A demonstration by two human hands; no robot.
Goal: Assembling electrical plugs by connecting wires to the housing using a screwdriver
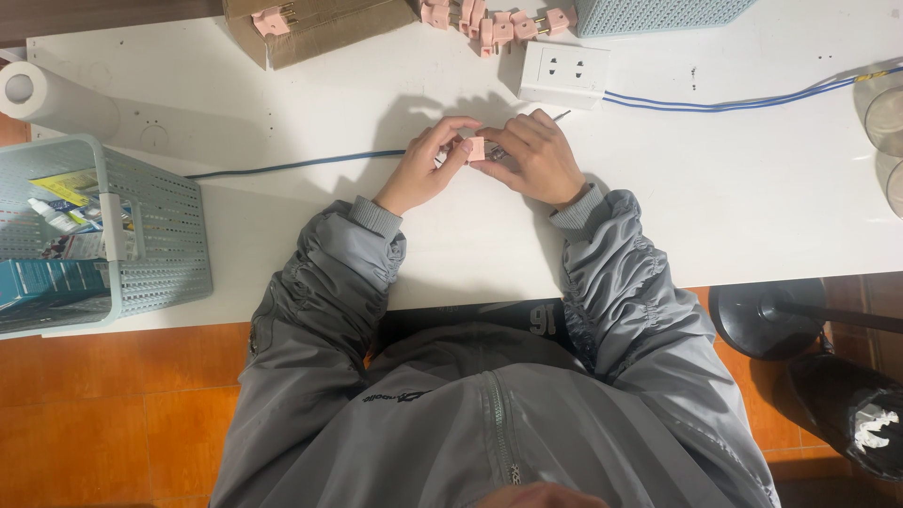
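Note:
Both my hands meet over the middle of the white table (715,198). My left hand (425,166) and my right hand (532,157) pinch a small pink plug (477,149) between their fingertips. A blue cable (292,166) runs from the left across the table toward the plug. Grey jacket sleeves cover both arms. Just beyond my hands lies a white socket block (562,73) with blue wires (743,100) leading off to the right.
Several loose pink plugs (494,23) lie at the far edge beside a brown cardboard box (315,28) and a pale blue basket (649,13). A light blue mesh basket (155,240) with supplies sits left, a paper roll (52,96) behind it. Glass jars (884,118) stand far right.

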